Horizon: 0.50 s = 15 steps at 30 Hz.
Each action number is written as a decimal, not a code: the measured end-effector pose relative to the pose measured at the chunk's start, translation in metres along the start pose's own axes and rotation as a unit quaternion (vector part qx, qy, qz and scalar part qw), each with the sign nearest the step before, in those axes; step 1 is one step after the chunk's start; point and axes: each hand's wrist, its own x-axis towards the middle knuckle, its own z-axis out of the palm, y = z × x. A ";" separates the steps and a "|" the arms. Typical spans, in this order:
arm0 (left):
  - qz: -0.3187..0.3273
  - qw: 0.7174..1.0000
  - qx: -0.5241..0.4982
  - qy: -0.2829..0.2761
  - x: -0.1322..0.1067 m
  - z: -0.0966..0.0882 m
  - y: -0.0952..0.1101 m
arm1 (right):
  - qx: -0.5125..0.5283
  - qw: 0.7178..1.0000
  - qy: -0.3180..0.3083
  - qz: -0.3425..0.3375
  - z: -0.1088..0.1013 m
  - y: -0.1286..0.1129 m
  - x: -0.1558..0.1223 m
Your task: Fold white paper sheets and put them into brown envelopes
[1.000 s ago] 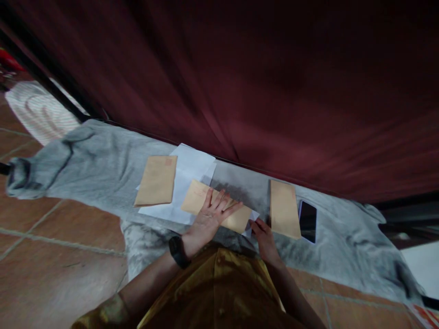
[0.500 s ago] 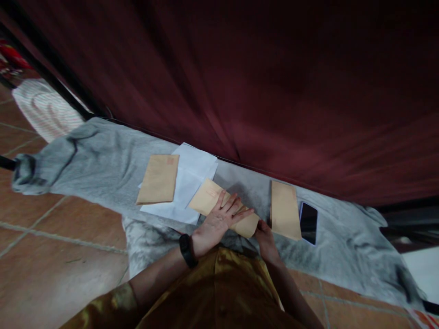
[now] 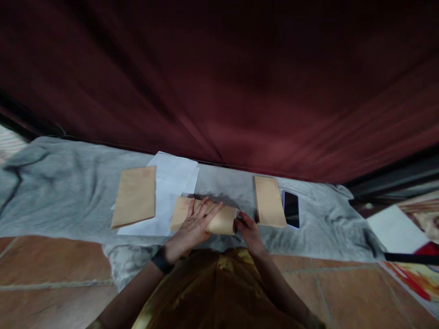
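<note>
A brown paper envelope (image 3: 222,220) lies crosswise in front of me, its left end over white paper sheets (image 3: 168,178). My left hand (image 3: 197,225), with a dark band on the wrist, rests on it with fingers spread. My right hand (image 3: 247,228) pinches the envelope's right end, where a thin pale edge shows; the fingertips are partly hidden. To the left, a stack of brown envelopes (image 3: 135,196) lies partly on the sheets. More brown envelopes (image 3: 270,202) lie to the right of my right hand.
A phone (image 3: 291,209) with a dark screen lies beside the right-hand envelopes. Everything rests on a narrow surface covered by a wrinkled grey cloth (image 3: 82,183). A dark red curtain (image 3: 219,91) hangs behind it. Tiled floor (image 3: 61,265) shows below the near edge.
The view has turned and shifted to the right. The envelope under my hands now lies straighter, and a pale edge has come into view at its right end beside my right fingers.
</note>
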 end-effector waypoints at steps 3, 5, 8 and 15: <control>0.006 1.000 -0.008 0.009 0.000 0.004 -0.003 | 0.002 1.000 -0.014 -0.018 0.003 0.003 -0.001; 0.012 1.000 -0.009 0.013 0.002 0.005 -0.002 | 0.004 0.999 -0.021 -0.031 0.003 0.003 -0.001; 0.016 1.000 -0.006 0.017 0.004 0.005 -0.001 | 0.002 0.999 -0.018 -0.035 0.002 0.003 -0.002; 0.016 1.000 0.010 0.022 0.007 0.000 0.005 | -0.015 0.999 -0.021 -0.029 0.003 0.004 0.000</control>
